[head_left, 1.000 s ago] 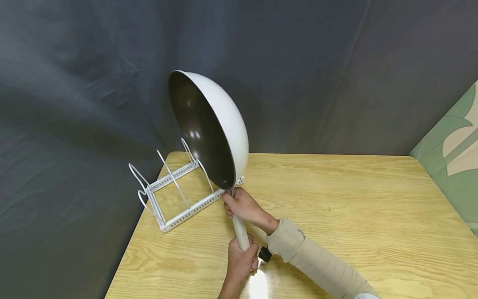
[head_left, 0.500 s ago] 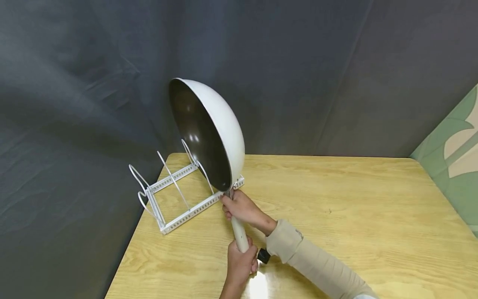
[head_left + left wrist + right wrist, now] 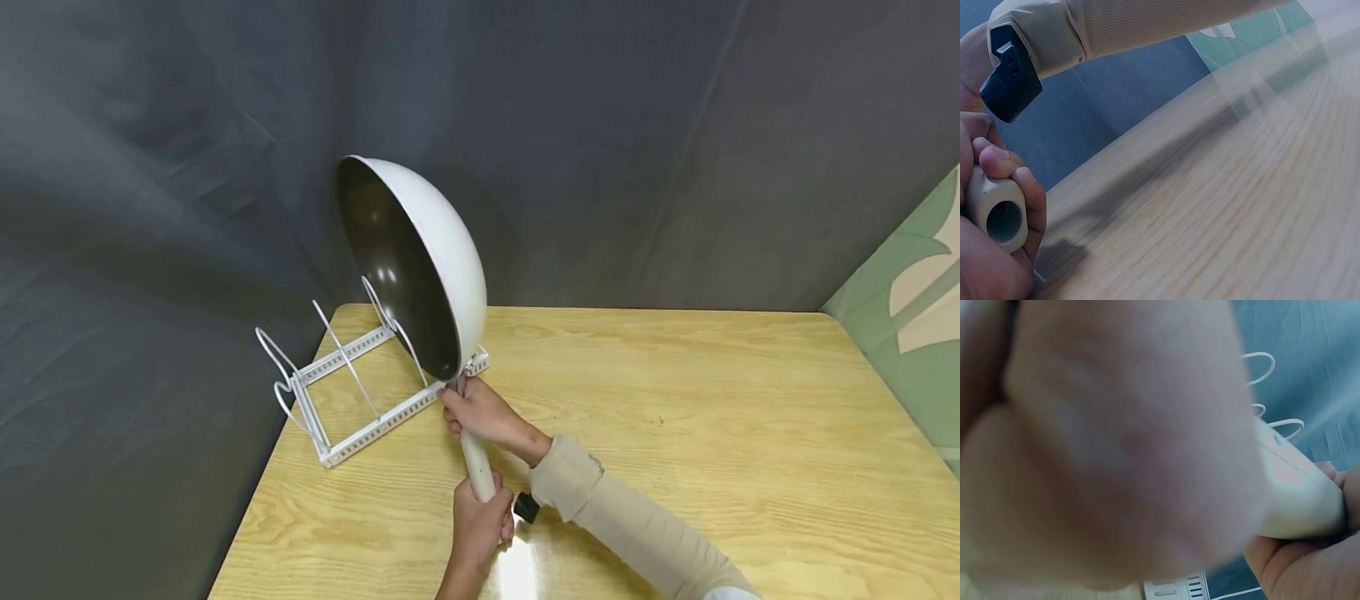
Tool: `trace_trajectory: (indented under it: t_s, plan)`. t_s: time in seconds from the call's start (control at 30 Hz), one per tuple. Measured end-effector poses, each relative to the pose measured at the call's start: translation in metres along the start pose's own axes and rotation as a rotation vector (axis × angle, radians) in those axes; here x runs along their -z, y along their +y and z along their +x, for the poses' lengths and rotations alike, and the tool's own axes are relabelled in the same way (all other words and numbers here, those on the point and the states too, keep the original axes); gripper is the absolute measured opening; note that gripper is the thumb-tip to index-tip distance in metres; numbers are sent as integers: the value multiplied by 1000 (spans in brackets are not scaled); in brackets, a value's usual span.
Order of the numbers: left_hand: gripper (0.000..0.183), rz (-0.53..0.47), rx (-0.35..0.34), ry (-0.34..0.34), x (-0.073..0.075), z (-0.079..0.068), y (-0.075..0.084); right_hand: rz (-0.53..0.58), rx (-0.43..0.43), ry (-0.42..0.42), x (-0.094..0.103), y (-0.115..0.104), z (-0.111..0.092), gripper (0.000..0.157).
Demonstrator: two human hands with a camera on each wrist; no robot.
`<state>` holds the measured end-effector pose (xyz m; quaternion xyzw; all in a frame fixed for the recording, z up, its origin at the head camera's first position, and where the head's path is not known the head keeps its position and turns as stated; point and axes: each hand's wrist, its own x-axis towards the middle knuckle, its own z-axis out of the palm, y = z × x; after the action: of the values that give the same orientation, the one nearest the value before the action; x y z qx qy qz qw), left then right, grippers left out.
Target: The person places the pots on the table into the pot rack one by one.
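A large wok (image 3: 450,233), white outside and dark inside, stands tilted on its side in the head view, its bowl facing left. It overlaps the right end of a white wire rack (image 3: 386,427). My right hand (image 3: 486,412) grips the wok's pale handle (image 3: 476,462) just below the bowl, in front of the rack's near rail. Lower down, my left hand (image 3: 478,518) wraps round the handle's end. The left wrist view shows its curled fingers (image 3: 1035,203) and the round hole in that end. In the right wrist view my right hand (image 3: 1129,444) fills much of the frame.
The rack's upright wire dividers (image 3: 345,358) stand left of the wok. A wooden table (image 3: 675,417) lies under everything, with dark cloth (image 3: 600,150) behind it and on the left. A black wrist camera (image 3: 527,507) sits by the right sleeve (image 3: 600,492).
The wok has come down a little and shifted slightly left over the rack's right end. Both hands have shifted left with the handle and keep their grip.
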<state>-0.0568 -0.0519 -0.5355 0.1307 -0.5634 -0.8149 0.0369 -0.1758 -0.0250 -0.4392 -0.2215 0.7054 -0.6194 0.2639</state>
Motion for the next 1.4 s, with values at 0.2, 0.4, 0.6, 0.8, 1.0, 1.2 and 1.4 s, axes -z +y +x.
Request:
trace_trajectory:
  t_s: [0.2,0.4,0.6,0.8,1.0,1.2,1.4]
  plan:
    - [19,7,-14,17,0,2,0,20,9,6,0,5,5,36]
    - [19,43,-14,54,0,0,1,13,4,-2,-2,5,5,39]
    - [17,84,-12,82,1,-1,-1,18,7,-16,-3,7,6,40]
    - [13,74,-8,94,0,-2,-1,38,-5,-33,-3,11,8,39]
    - [12,81,5,111,-1,-2,-1,34,-6,-35,-2,12,9,37]
    - [13,85,23,119,-2,-1,-1,32,-20,-32,-2,13,11,32]
    - [13,71,41,124,-4,-2,-1,34,-35,-48,-1,16,12,28]
